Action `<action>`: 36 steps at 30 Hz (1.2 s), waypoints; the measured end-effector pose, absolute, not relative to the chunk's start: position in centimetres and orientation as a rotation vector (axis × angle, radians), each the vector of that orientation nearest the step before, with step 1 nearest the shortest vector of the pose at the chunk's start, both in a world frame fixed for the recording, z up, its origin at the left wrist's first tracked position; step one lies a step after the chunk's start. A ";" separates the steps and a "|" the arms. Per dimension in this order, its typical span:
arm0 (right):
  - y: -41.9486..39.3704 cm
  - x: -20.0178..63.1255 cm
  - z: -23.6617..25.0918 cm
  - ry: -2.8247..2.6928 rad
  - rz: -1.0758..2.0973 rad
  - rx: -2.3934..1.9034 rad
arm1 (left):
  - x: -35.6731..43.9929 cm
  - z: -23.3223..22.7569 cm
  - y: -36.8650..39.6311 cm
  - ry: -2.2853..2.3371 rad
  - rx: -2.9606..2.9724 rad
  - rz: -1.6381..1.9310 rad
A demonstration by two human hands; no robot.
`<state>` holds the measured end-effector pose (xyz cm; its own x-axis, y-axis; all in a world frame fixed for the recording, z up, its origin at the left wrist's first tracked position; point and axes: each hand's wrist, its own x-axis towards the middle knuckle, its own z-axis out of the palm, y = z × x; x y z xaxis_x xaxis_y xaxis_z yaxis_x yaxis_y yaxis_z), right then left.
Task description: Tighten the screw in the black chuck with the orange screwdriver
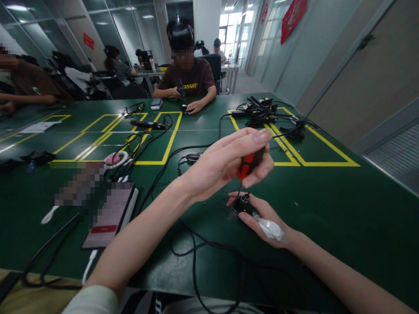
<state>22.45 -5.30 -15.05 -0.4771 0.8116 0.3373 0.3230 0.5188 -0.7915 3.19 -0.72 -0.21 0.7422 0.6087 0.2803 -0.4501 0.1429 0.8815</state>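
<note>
Head view: apparently partway through work on small black round part; already steadied, with red-black screwdriver shaft reaching down to it, too small to tell what remains. Pinched between thumb and fingers in grip of right hand, low at green surface, right of centre. Just above, clasped round screwdriver handle: curled grip of left hand. At near left, phone; at far side, co-worker with handheld tool.
</note>
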 end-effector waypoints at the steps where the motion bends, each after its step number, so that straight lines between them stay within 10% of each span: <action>1: -5.3 22.5 -15.1 -2.043 0.858 -0.929 | 3.3 -0.2 -0.7 0.161 1.195 0.779; 36: -5.1 22.3 -15.1 -2.006 0.896 -0.904 | 2.8 -0.4 -0.8 0.214 1.389 0.895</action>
<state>22.25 -5.12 -15.06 -0.4718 0.8142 0.3383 0.2916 0.5062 -0.8116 2.82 -0.83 -0.44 0.6662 0.6519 0.3623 -0.4174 -0.0768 0.9055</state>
